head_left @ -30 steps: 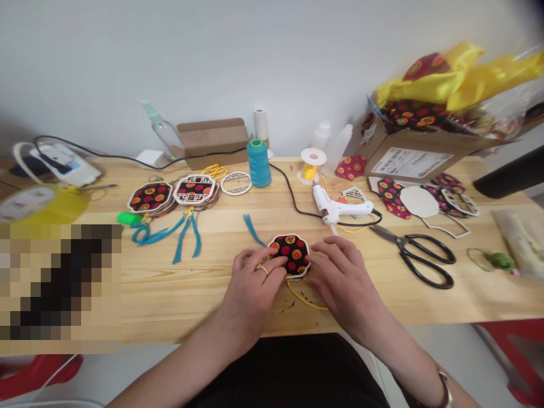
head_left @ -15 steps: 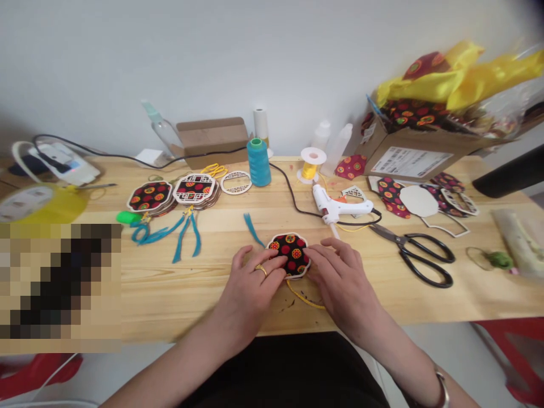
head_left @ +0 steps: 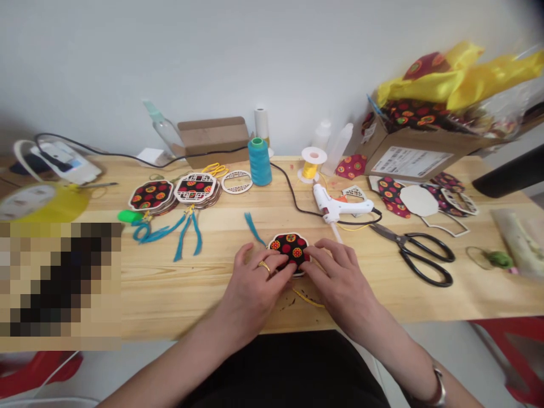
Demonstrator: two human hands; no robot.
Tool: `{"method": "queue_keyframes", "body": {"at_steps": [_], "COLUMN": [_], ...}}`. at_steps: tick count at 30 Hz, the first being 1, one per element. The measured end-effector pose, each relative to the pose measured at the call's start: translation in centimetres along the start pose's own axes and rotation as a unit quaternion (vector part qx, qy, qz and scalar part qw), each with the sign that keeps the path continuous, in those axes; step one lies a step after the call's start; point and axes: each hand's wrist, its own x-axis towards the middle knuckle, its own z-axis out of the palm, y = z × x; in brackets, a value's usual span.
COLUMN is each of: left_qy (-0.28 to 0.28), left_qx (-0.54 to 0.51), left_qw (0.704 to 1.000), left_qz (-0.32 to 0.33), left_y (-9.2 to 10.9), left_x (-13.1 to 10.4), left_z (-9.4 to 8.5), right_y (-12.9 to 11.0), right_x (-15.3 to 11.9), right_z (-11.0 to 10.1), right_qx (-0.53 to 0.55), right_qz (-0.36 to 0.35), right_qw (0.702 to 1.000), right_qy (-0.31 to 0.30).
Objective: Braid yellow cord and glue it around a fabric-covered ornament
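Observation:
A scalloped piece (head_left: 290, 245) with a pale rim and dark flowered fabric lies on the wooden table near its front edge. My left hand (head_left: 259, 283) grips it from the left, its fingertips on the fabric and lower edge. On the opposite side, my right hand (head_left: 340, 277) has its fingers against the right rim. A teal tassel (head_left: 254, 229) sticks out at the piece's upper left. Yellow cord (head_left: 308, 298) comes out below it, between my hands. The lower part of the piece is partly hidden by my fingers.
Behind my right hand is a white glue gun (head_left: 340, 205), with black-handled scissors (head_left: 408, 246) to the right. A teal thread spool (head_left: 259, 162) and a yellow cord spool (head_left: 313, 164) stand behind. Stacked flowered pieces (head_left: 195, 188) are at left; a full cardboard box (head_left: 412, 153) is at back right.
The fingers of my left hand have slid slightly right and down over the piece, covering more of its lower part. My right hand has barely shifted.

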Motion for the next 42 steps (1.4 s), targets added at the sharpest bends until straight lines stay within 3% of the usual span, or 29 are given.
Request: {"method": "queue_keyframes", "body": {"at_steps": [8, 18, 26, 31, 35, 42], "left_qy": [-0.003, 0.030, 0.019, -0.092, -0.175, -0.185], "left_qx": [0.018, 0.028, 0.005, -0.024, -0.028, -0.040], "left_qw": [1.000, 0.999, 0.999, 0.995, 0.984, 0.982], "left_qz": [0.016, -0.007, -0.028, -0.004, 0.014, -0.004], "left_y": [0.4, 1.1, 0.8, -0.9, -2.1, -1.5], "left_x": [-0.3, 0.1, 0.8, 3.6, 5.3, 4.5], "left_z": [0.1, 0.3, -0.6, -2.0, -1.8, -1.5], "right_y": [0.2, 0.2, 0.1, 0.3, 0.3, 0.4], "right_x": [0.1, 0.0, -0.2, -0.6, -1.4, -1.2], "right_z": [-0.3, 0.8, 0.7, 1.0, 1.3, 1.2], "right_qx": [-0.008, 0.058, 0.102, 0.106, 0.105, 0.084], "right_qz": [-0.026, 0.083, 0.088, 0.095, 0.093, 0.088], "right_qw": [0.999, 0.990, 0.986, 0.986, 0.988, 0.992], "right_qy": [0.017, 0.095, 0.099, 0.085, 0.068, 0.043]}}
